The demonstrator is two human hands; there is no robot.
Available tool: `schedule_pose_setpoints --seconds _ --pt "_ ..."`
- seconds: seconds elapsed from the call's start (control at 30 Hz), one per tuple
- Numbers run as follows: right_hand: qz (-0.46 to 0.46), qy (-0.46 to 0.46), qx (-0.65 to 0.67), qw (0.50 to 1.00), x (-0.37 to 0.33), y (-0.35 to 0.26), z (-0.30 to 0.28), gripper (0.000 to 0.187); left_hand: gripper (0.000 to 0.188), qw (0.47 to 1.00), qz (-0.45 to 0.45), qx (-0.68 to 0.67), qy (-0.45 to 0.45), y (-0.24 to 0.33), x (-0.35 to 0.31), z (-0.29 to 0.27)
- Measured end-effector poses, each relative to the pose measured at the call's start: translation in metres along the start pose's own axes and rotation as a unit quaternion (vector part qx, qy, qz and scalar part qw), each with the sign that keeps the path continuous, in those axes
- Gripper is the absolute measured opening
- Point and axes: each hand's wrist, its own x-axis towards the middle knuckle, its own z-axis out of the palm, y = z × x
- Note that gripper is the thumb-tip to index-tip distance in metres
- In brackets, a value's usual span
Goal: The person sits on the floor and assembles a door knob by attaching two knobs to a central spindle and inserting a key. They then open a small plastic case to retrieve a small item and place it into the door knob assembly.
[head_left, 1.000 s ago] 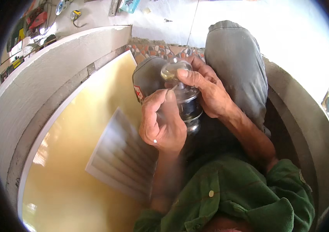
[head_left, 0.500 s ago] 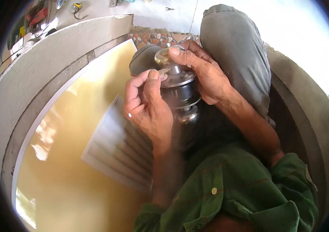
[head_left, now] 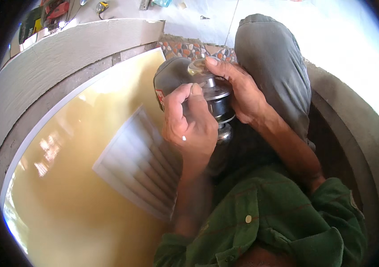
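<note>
My right hand (head_left: 248, 91) is wrapped around the upper end of a shiny metal doorknob set (head_left: 218, 93), its thumb on top of the upper round knob. Below that knob are a neck, a round flange, a dark cylinder and a second flange. A lower round knob (head_left: 225, 133) is partly hidden behind my left hand. Close to the neck, my left hand (head_left: 191, 118) pinches a small, thin, flat piece (head_left: 202, 84) between thumb and fingertips. Its kind cannot be made out, and its tip lies at or very near the neck.
On the left lies a glossy yellow door panel (head_left: 65, 178) with a slatted vent (head_left: 140, 162). A low concrete wall (head_left: 78, 49) curves behind it. My knees in grey trousers (head_left: 272, 66) flank the knob set. A tape measure (head_left: 102, 7) and other tools lie on the far floor.
My left hand has moved right and turned, bringing the pinched piece closer to the neck. The view has shifted slightly; my right hand still holds the doorknob set.
</note>
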Motion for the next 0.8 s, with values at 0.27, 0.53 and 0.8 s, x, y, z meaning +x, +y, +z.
schedule_pose_setpoints --seconds 0.27,0.53,0.8 --pt "0.002 -0.003 0.018 1.0 -0.001 -0.008 -0.005 0.033 0.01 0.998 0.058 -0.009 0.005 0.004 -0.003 0.007" --pt "-0.03 -0.01 0.014 0.999 -0.003 -0.011 -0.004 0.034 0.009 0.999 0.053 -0.005 -0.004 0.005 0.0 0.013" --pt "-0.036 0.01 0.034 0.999 -0.003 -0.013 -0.001 0.046 0.01 0.991 0.117 0.061 -0.022 0.01 0.011 0.012"
